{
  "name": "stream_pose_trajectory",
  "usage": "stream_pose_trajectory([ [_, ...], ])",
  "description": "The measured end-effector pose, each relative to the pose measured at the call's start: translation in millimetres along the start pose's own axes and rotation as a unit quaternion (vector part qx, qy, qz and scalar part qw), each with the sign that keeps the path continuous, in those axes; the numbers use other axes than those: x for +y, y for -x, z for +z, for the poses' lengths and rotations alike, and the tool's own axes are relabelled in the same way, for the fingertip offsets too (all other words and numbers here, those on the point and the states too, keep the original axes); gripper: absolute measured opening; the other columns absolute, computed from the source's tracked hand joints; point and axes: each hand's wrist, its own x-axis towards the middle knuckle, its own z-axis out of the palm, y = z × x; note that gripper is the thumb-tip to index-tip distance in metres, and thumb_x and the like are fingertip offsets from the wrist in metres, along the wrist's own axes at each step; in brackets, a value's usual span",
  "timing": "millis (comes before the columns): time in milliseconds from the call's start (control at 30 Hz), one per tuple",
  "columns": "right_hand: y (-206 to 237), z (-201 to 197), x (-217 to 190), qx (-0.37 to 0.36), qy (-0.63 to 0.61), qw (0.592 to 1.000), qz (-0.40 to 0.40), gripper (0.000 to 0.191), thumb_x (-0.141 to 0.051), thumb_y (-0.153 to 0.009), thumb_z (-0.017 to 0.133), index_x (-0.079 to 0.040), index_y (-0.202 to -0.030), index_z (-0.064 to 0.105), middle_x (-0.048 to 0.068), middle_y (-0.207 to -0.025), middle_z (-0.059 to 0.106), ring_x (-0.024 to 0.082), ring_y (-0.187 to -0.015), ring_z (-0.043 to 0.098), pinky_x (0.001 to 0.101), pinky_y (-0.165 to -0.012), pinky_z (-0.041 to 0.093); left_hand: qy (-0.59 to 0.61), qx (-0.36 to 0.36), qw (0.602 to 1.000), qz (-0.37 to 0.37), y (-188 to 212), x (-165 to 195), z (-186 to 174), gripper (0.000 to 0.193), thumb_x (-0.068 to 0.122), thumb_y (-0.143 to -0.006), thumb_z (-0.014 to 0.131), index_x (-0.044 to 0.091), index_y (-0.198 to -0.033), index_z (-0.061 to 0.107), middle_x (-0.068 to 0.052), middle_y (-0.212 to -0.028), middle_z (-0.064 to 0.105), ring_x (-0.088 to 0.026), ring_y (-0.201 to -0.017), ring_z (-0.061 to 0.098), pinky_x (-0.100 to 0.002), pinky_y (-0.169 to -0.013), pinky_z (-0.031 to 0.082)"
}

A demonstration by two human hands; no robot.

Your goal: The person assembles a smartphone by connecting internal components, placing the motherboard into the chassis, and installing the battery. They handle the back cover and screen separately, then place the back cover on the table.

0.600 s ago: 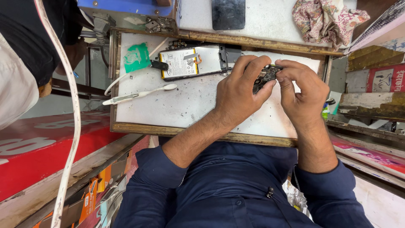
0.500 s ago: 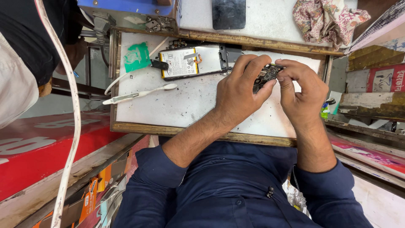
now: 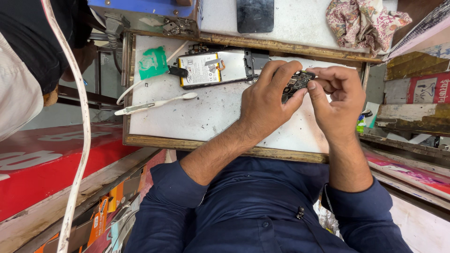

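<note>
Bright, even light, soft shadows only under the hands on the white board (image 3: 211, 117). Centre sharp; wide-angle stretch at edges, white cable (image 3: 79, 140) at left bowed and slightly soft. No glare.

A scuffed white work board (image 3: 211, 112) in a wooden frame fills centre frame; red counter (image 3: 42, 173) lower left, daylight overall.

Both hands meet over the right half of the white worktop (image 3: 211, 117). The left hand (image 3: 269, 100) and right hand (image 3: 337, 100) crowd that side. Bare surface lies open in the middle and along the near edge. To the left, an opened phone (image 3: 215, 69), a white toothbrush (image 3: 154, 103) and a green plastic piece (image 3: 153, 63) block the way.
</note>
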Motion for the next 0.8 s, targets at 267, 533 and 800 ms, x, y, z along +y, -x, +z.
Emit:
stream_pose_trajectory([
  [267,-2.0,-3.2,17.2,0.009,-0.092,0.995,0.048,0.021,0.010,-0.107,0.069,0.002,-0.122,0.057,0.017,-0.123,0.070,0.014,-0.109,0.070,0.0238,-0.095,0.059,-0.004,0.004,1.000,0.000,-3.6,-5.6,3.6,0.052,0.024,-0.092,0.082,0.014,-0.133,0.052,-0.005,-0.121,0.058,-0.015,-0.090,0.074,-0.025,-0.067,0.064],
  [533,-25.7,16.7,11.2,-0.002,0.066,0.997,-0.030,0.008,0.005,-0.106,0.075,0.004,-0.112,0.070,0.016,-0.117,0.075,0.013,-0.099,0.072,0.0235,-0.089,0.059,0.007,-0.009,1.000,0.010,-18.5,-27.9,-14.8,0.052,0.023,-0.094,0.081,0.013,-0.134,0.051,-0.007,-0.121,0.057,-0.015,-0.090,0.074,-0.024,-0.067,0.060],
  [800,-58.1,-1.2,20.8,-0.004,0.220,0.968,-0.120,0.005,0.002,-0.106,0.077,0.001,-0.108,0.072,0.014,-0.107,0.077,0.018,-0.098,0.076,0.0262,-0.087,0.059,0.000,-0.002,1.000,0.014,-49.6,-34.4,3.2,0.053,0.024,-0.093,0.081,0.013,-0.135,0.051,-0.007,-0.121,0.057,-0.014,-0.089,0.074,-0.024,-0.066,0.061],
])
